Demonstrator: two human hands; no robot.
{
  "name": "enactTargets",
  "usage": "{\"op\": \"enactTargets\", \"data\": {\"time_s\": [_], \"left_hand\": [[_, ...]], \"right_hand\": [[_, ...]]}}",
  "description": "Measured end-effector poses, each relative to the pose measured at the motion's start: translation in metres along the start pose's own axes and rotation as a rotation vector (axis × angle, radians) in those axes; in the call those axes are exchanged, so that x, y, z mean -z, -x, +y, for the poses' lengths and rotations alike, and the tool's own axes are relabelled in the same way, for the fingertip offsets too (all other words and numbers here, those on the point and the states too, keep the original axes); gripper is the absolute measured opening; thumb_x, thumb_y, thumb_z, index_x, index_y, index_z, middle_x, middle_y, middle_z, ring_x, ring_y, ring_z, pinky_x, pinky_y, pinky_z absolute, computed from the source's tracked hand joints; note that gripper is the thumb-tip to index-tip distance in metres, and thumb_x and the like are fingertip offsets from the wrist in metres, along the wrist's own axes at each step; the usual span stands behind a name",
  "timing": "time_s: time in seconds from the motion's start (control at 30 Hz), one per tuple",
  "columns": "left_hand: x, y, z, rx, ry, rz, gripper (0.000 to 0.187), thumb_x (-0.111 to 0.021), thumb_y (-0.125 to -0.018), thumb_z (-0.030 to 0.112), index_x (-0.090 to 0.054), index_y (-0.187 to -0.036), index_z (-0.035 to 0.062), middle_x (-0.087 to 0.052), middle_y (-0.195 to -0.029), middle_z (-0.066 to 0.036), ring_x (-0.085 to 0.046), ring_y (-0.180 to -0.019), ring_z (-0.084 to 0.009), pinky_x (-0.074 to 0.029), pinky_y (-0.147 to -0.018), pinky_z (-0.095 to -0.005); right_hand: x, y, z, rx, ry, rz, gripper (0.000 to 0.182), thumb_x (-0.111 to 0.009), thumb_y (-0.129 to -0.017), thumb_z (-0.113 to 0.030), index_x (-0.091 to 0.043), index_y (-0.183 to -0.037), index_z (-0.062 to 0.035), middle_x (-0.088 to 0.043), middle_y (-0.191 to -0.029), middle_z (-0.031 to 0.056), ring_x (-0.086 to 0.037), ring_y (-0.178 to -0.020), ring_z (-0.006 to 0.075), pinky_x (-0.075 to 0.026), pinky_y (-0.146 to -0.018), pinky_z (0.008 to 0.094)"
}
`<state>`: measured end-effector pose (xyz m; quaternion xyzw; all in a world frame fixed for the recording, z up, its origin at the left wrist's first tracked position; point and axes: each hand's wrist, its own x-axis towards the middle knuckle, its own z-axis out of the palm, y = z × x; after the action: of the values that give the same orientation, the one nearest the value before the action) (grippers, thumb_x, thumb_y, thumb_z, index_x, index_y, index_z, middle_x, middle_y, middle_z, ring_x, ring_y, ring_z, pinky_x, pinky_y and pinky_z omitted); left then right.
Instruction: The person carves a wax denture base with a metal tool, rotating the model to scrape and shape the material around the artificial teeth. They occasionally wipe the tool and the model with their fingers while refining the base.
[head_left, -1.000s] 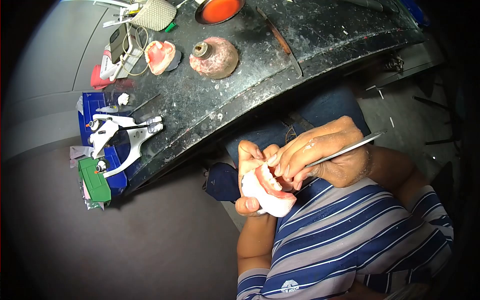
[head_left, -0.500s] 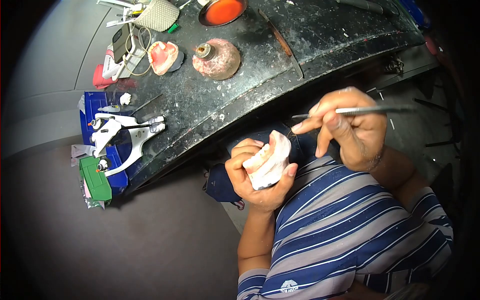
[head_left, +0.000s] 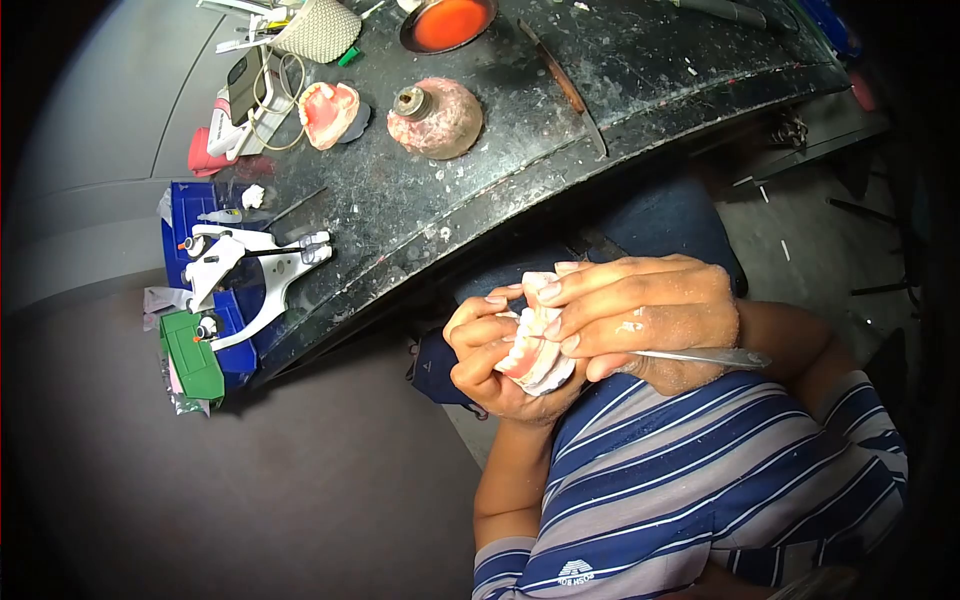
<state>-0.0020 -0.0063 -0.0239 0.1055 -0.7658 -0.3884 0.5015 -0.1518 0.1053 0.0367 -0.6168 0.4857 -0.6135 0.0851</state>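
A dark, scarred workbench [head_left: 640, 90] fills the upper part of the view, dusted with pale chips. On it stand a white articulator frame [head_left: 245, 275] over blue boxes at the left end, a pink wax-crusted burner [head_left: 435, 115] near the middle, a spare pink denture base [head_left: 330, 112] beside it, and an orange-filled bowl [head_left: 445, 20] at the far edge.

Below the bench edge, over the lap, the person holds the denture on its white cast [head_left: 535, 345]. Pink wax and a row of teeth already sit on the cast, so the set-up looks well advanced; judging by the tool at the gum line, the wax is likely being trimmed or smoothed there, though the contact point is hidden behind fingers.

The left hand [head_left: 490, 350] cups the cast from below, its fingers curled tight around it. The right hand [head_left: 640, 315] lies over the top, fingertips [head_left: 550, 292] steadying the teeth, while thumb and lower fingers pinch a slim metal carving tool [head_left: 700, 356], whose handle points out to the right.
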Motion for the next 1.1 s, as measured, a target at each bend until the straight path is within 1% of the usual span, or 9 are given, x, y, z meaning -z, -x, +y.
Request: {"op": "enactTargets", "data": {"time_s": [0.47, 0.73, 0.77, 0.83, 0.9, 0.93, 0.97, 1.07, 1.1], "left_hand": [[0.001, 0.001, 0.000, -0.016, -0.006, -0.006, 0.086, -0.095, -0.069, 0.053, -0.036, -0.115, 0.0104, -0.047, -0.106, -0.010, -0.054, -0.114, -0.0295, -0.055, -0.102, -0.0438], [0.001, 0.000, -0.002, -0.016, 0.001, -0.009, 0.088, -0.097, -0.068, 0.052, -0.036, -0.116, 0.0101, -0.048, -0.109, -0.011, -0.053, -0.115, -0.0292, -0.056, -0.100, -0.0464], [0.000, -0.001, -0.003, 0.005, 0.035, -0.012, 0.085, -0.098, -0.069, 0.046, -0.036, -0.116, 0.0097, -0.049, -0.109, -0.012, -0.053, -0.114, -0.0290, -0.056, -0.101, -0.0466], [-0.001, -0.002, -0.006, 0.021, 0.066, -0.005, 0.083, -0.098, -0.071, 0.041, -0.037, -0.116, 0.0092, -0.050, -0.109, -0.013, -0.053, -0.114, -0.0288, -0.056, -0.101, -0.0468], [-0.002, -0.004, -0.016, 0.022, 0.140, -0.008, 0.072, -0.094, -0.075, 0.027, -0.037, -0.116, 0.0083, -0.051, -0.107, -0.013, -0.051, -0.113, -0.0286, -0.056, -0.101, -0.0482], [-0.001, -0.007, -0.021, -0.037, 0.134, -0.037, 0.063, -0.089, -0.077, 0.018, -0.038, -0.115, 0.0078, -0.051, -0.106, -0.014, -0.051, -0.112, -0.0292, -0.056, -0.101, -0.0500], [0.000, -0.009, -0.027, -0.087, 0.080, -0.066, 0.060, -0.088, -0.077, 0.018, -0.041, -0.113, 0.0073, -0.052, -0.106, -0.014, -0.051, -0.112, -0.0302, -0.055, -0.101, -0.0527], [0.003, -0.003, -0.045, -0.136, 0.048, -0.087, 0.056, -0.087, -0.075, 0.020, -0.045, -0.111, 0.0075, -0.053, -0.107, -0.014, -0.051, -0.111, -0.0317, -0.054, -0.103, -0.0570], [0.003, -0.003, -0.044, -0.139, 0.047, -0.083, 0.056, -0.087, -0.075, 0.020, -0.045, -0.111, 0.0075, -0.053, -0.107, -0.014, -0.051, -0.111, -0.0317, -0.054, -0.103, -0.0570]], "right_hand": [[0.001, -0.002, -0.003, -0.033, -0.006, -0.002, 0.022, -0.078, -0.091, -0.021, -0.076, -0.101, -0.0024, -0.077, -0.102, 0.0139, -0.075, -0.107, 0.0337, -0.058, -0.102, 0.0483], [0.000, 0.000, 0.002, -0.056, -0.076, 0.011, 0.023, -0.075, -0.095, -0.021, -0.074, -0.098, 0.0011, -0.077, -0.101, 0.0183, -0.076, -0.105, 0.0370, -0.058, -0.100, 0.0502], [0.000, 0.000, 0.003, -0.051, -0.075, 0.006, 0.023, -0.075, -0.095, -0.021, -0.074, -0.098, 0.0011, -0.077, -0.101, 0.0183, -0.076, -0.105, 0.0370, -0.058, -0.100, 0.0502], [0.004, 0.002, 0.005, -0.123, -0.130, 0.070, 0.026, -0.073, -0.098, -0.023, -0.073, -0.098, 0.0033, -0.076, -0.099, 0.0214, -0.076, -0.101, 0.0374, -0.058, -0.099, 0.0503], [0.013, 0.003, 0.007, -0.225, -0.121, 0.093, 0.035, -0.066, -0.104, -0.028, -0.070, -0.100, 0.0062, -0.075, -0.099, 0.0231, -0.076, -0.100, 0.0368, -0.059, -0.097, 0.0505], [0.010, 0.003, 0.014, -0.242, -0.211, 0.177, 0.031, -0.063, -0.106, -0.024, -0.068, -0.102, 0.0061, -0.075, -0.102, 0.0217, -0.076, -0.101, 0.0325, -0.060, -0.093, 0.0445], [0.007, 0.004, 0.021, -0.263, -0.300, 0.261, 0.027, -0.060, -0.108, -0.020, -0.067, -0.105, 0.0060, -0.075, -0.105, 0.0204, -0.076, -0.102, 0.0283, -0.061, -0.090, 0.0385], [0.010, 0.007, 0.030, -0.376, -0.471, 0.329, 0.032, -0.048, -0.112, -0.024, -0.059, -0.111, 0.0066, -0.073, -0.104, 0.0234, -0.075, -0.105, 0.0288, -0.064, -0.089, 0.0399], [0.008, 0.009, 0.032, -0.371, -0.471, 0.324, 0.032, -0.048, -0.112, -0.024, -0.059, -0.111, 0.0066, -0.073, -0.104, 0.0234, -0.075, -0.105, 0.0288, -0.064, -0.089, 0.0399]]}}
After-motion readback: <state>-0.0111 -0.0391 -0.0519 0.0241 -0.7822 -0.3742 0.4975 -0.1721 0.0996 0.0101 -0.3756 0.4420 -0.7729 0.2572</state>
